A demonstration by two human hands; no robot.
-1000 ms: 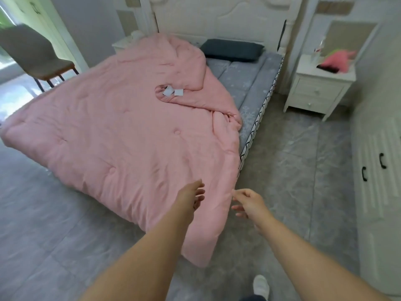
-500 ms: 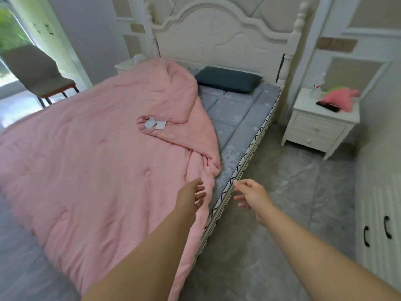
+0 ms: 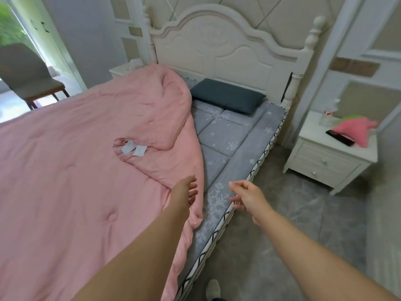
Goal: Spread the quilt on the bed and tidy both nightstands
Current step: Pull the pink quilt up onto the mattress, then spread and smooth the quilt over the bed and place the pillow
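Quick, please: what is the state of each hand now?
Left hand: open, holding nothing, over the pink quilt.
Right hand: open, empty.

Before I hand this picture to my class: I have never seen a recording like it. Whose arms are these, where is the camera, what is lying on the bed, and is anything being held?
There is no machine here. A person wears a wide-angle camera on the head, looking forward and down, so you see their own two bare arms. The left hand hovers at the edge of a pink quilt; the right hand reaches over the bare grey mattress. Both are open and hold nothing. The quilt is bunched to one side with a corner folded over, showing two small white tags. A dark pillow lies by the headboard. The white nightstand carries a pink soft toy and a dark flat object I cannot identify.
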